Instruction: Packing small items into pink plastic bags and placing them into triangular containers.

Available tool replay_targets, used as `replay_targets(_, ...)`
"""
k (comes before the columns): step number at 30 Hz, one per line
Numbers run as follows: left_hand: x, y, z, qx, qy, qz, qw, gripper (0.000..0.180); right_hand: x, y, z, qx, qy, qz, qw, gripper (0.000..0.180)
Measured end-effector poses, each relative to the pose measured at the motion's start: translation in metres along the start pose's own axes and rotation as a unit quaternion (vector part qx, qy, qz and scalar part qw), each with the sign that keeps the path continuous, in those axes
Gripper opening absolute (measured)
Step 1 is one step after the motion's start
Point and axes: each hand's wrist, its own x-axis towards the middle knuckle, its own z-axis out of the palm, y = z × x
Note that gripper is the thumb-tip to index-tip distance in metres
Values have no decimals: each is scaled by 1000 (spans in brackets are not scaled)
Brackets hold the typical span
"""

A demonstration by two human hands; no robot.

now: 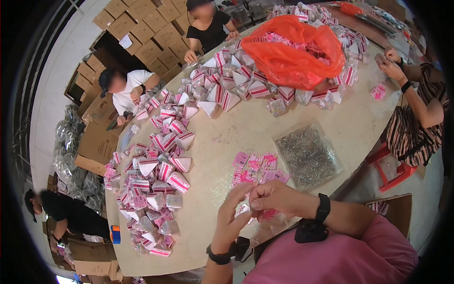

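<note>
My left hand [232, 218] and my right hand [276, 198] meet over the near edge of the table, their fingertips pinched together. Whatever is between them is too small and too covered to make out. Just beyond the hands lies a loose spread of pink printed cards [240, 160], some partly hidden by my fingers. To the right of the cards stands a shallow clear tray [321, 180] filled with small dark metal pieces [305, 151]; their exact kind is hard to tell.
Many small clear packs with pink-and-white striped card tops [177, 181] cover the left and far sides of the pale table [222, 128]. A red plastic bag [269, 61] holds pink cards. People sit around; cardboard boxes [155, 21] are stacked behind. A red stool [390, 173] stands right.
</note>
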Motion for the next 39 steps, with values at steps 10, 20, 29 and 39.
replay_targets(10, -11, -2, -7, 61, -67, 9, 996, 53, -2, 0, -2, -2, 0, 71, 997, 16)
replay_targets(20, -24, -10, 1, 129, 46, -6, 991, 13, -5, 4, 0, -13, 25, 79, 996, 14)
replay_targets(29, -22, -19, 12, -47, 140, -164, 975, 9, -6, -3, 22, -369, 82, -92, 921, 17)
replay_targets(39, -21, -21, 23, -217, 151, -168, 950, 13, -14, 4, 23, -643, 93, -265, 712, 7)
